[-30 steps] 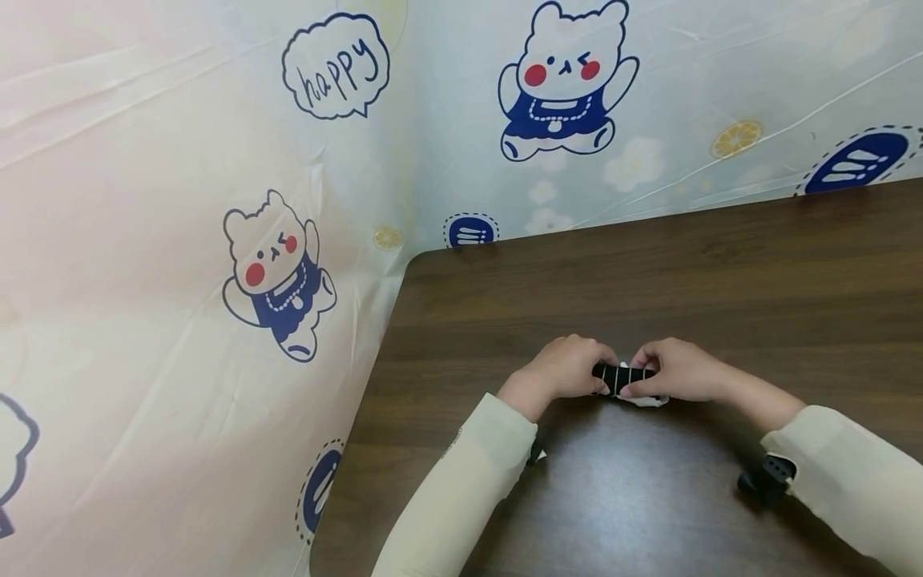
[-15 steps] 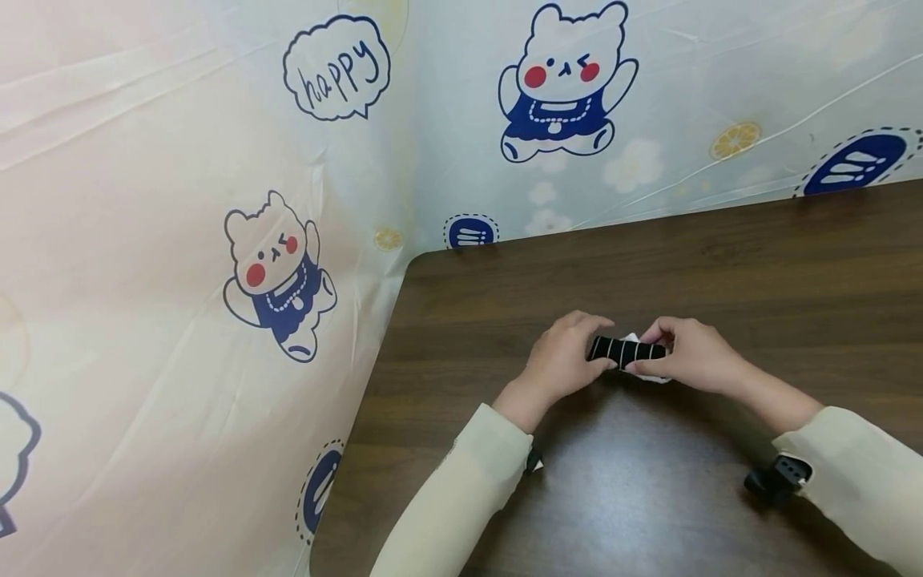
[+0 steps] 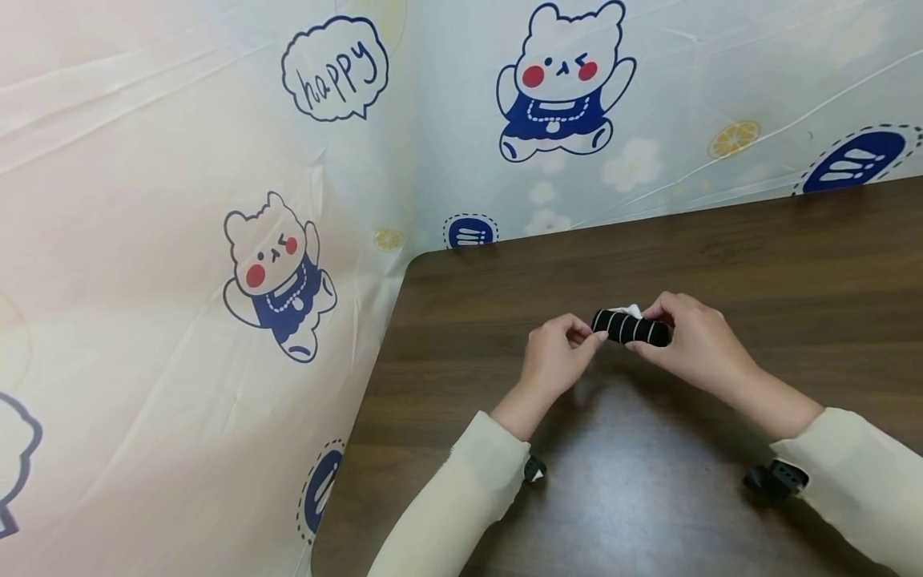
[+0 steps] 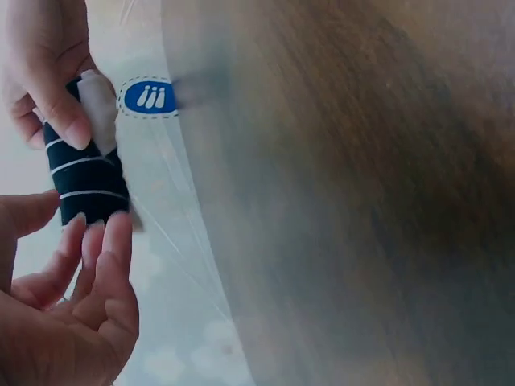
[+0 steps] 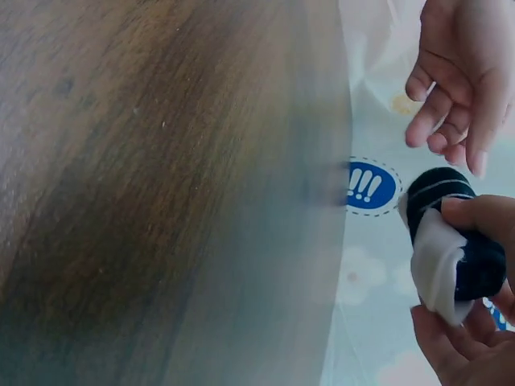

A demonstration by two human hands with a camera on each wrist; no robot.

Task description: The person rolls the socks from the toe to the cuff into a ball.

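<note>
A rolled-up sock, black with thin white stripes, is held up over the table. My right hand grips its right end between thumb and fingers. White fabric folds out along the roll's side in the right wrist view. At the other end is my left hand, its loosely bent fingertips right at the roll's edge. The left wrist view puts the left fingertips against or very near the black end. In the right wrist view a small gap shows between that hand and the sock.
A brown wood-grain table lies under both arms. Its left edge and back edge meet a printed cloth backdrop with bear drawings. A dark wrist device hangs at the right cuff, and another at the left.
Both hands have moved away from the body with the sock, which now shows more of its striped side. The left hand has loosened from the sock and drawn back to its left end.
</note>
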